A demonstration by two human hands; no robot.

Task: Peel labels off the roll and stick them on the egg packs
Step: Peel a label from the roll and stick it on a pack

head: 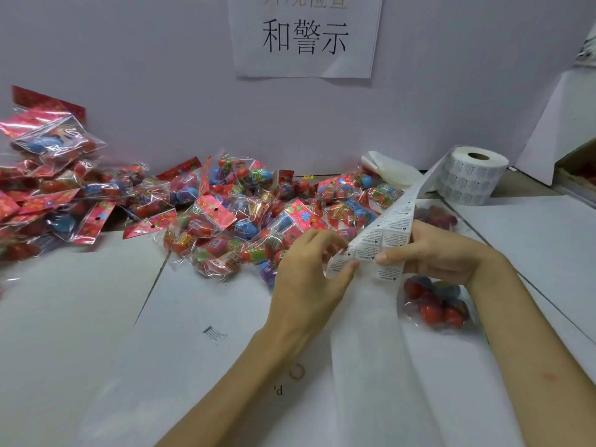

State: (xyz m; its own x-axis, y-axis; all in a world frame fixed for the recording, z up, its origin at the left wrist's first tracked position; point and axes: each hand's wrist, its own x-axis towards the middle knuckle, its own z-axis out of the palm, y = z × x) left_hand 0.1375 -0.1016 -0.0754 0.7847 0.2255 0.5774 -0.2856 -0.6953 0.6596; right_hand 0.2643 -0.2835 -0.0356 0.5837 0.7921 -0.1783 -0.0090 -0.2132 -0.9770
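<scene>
A person's two bare forearms reach in from the bottom edge over a white worktop (96,317). Between the hands, a label strip (388,233) printed with small blocks of warning text runs down from a white label roll (474,175), which stands on end at the back right of the worktop. The right hand (445,256) pinches the strip, with the thumb flat on its printed face and the fingers curled behind it. The left hand (309,269) has its fingers curled and its thumb and fingertips nip the lower left corner of the strip. Below the hands, bare white backing paper (371,350) trails toward the viewer.

A heap of egg packs (225,214), clear bags of coloured eggs with red flowered header cards, spreads across the back of the worktop from the far left to just beside the roll. A single egg pack (432,304) lies apart under the right wrist. On the pale wall (129,59) behind hangs a paper sign (306,33) with large black Chinese characters.
</scene>
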